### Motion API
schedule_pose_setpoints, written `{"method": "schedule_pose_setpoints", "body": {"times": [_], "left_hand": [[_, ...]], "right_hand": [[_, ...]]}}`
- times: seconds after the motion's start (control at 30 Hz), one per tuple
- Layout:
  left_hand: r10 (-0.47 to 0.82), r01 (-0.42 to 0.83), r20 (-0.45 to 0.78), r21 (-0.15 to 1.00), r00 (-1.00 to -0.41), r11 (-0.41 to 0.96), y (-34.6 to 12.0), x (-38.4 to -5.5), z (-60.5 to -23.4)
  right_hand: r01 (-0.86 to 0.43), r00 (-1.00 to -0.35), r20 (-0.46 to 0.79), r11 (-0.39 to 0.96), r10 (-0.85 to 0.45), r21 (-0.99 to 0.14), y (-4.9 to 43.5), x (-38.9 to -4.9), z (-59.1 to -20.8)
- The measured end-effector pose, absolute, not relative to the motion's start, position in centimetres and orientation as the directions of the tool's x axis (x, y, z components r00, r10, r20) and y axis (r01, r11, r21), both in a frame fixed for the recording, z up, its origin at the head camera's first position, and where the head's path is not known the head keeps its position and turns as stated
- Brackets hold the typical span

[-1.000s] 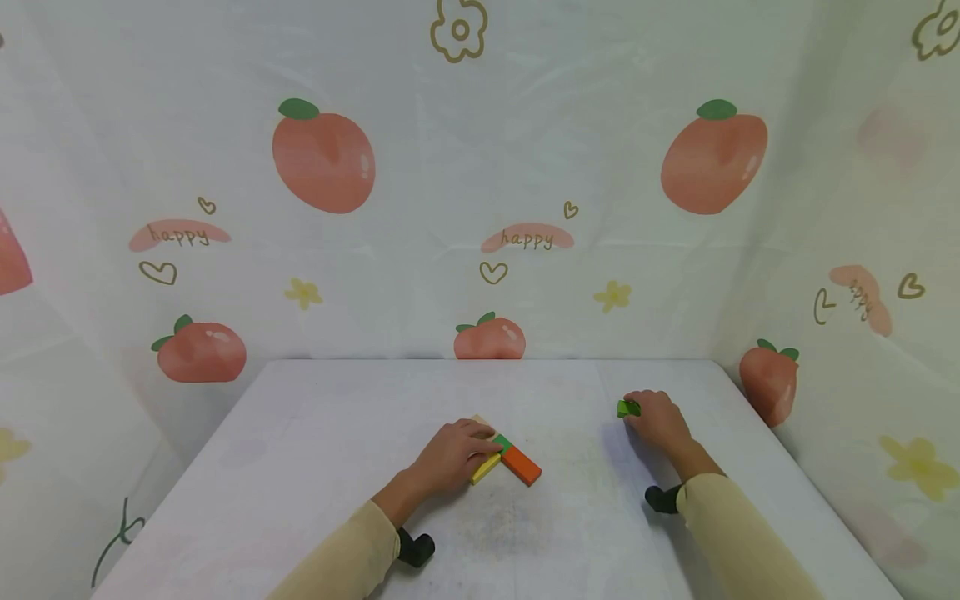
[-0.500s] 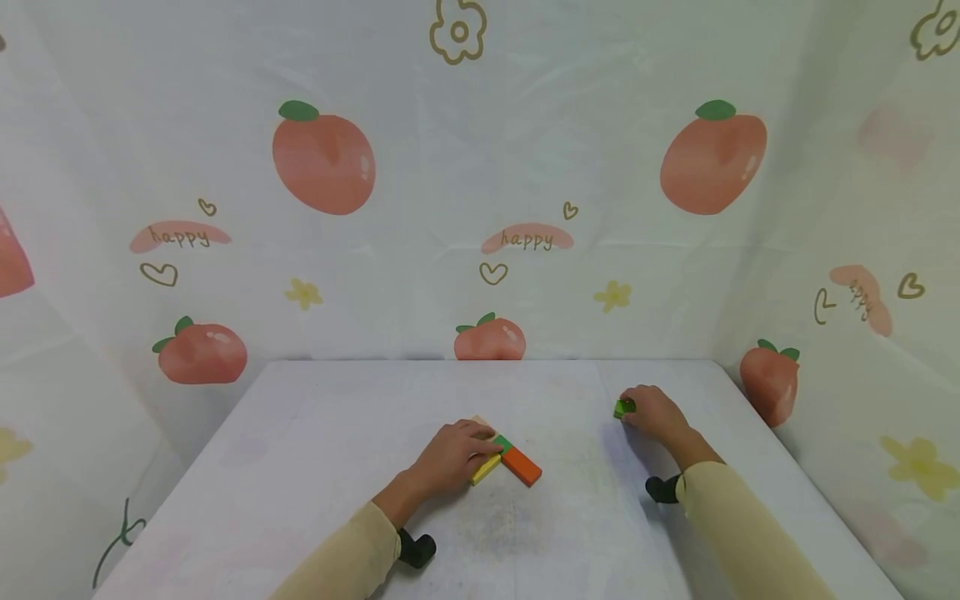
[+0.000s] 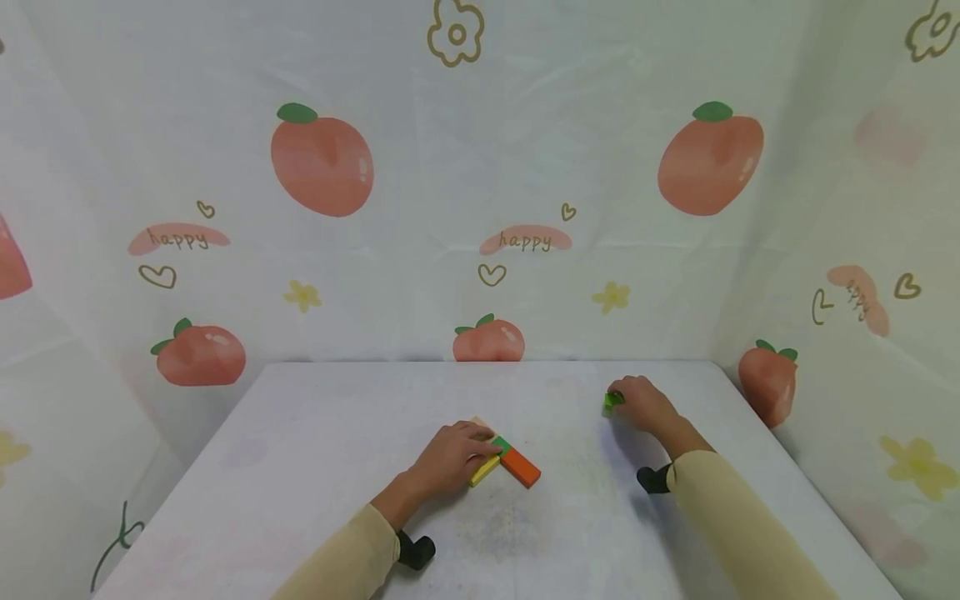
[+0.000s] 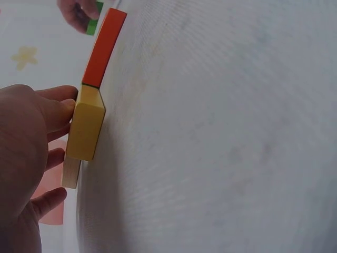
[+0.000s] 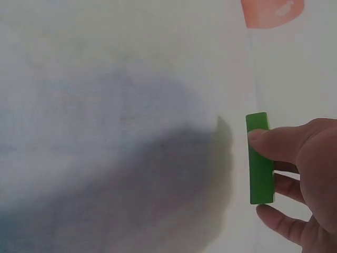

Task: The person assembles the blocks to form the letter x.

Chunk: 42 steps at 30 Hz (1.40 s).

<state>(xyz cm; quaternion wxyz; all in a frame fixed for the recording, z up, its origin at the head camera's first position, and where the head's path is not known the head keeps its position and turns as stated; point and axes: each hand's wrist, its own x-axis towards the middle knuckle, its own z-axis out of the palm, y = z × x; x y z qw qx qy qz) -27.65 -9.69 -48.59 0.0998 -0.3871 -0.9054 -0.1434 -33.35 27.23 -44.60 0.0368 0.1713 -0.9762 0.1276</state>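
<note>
In the head view my left hand (image 3: 448,457) lies over a small group of wooden blocks, fingertips resting on them. Its thumb touches the yellow block (image 4: 87,124), and the other fingers spread along the row behind. An orange-red block (image 3: 521,467) sticks out to the right, end to end with a green piece (image 3: 502,446) partly under the fingertips. A plain wood block (image 4: 71,173) is mostly hidden by this hand. Off to the right, my right hand (image 3: 647,405) pinches a green block (image 5: 260,168) between thumb and fingers, its shadow falling apart from it.
All of this is on a white table (image 3: 330,417) with faint smudges. A white curtain (image 3: 420,167) printed with fruit and flowers hangs behind the far edge and along the sides. A black wrist mount (image 3: 415,550) sits below the left hand, another (image 3: 654,480) below the right.
My right hand has moved slightly left and toward the far edge, carrying the green block along. The left hand and the blocks under it stay where they were.
</note>
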Motion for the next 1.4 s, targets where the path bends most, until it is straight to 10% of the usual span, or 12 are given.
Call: {"method": "schedule_pose_setpoints", "body": {"times": [1.4], "left_hand": [[0.658,0.718,0.297,0.188,-0.692,0.671,-9.7,-27.5,-48.7]], "right_hand": [[-0.425,-0.884,0.336,0.856,-0.324,-0.293,25.0,-32.7,-44.9]]}}
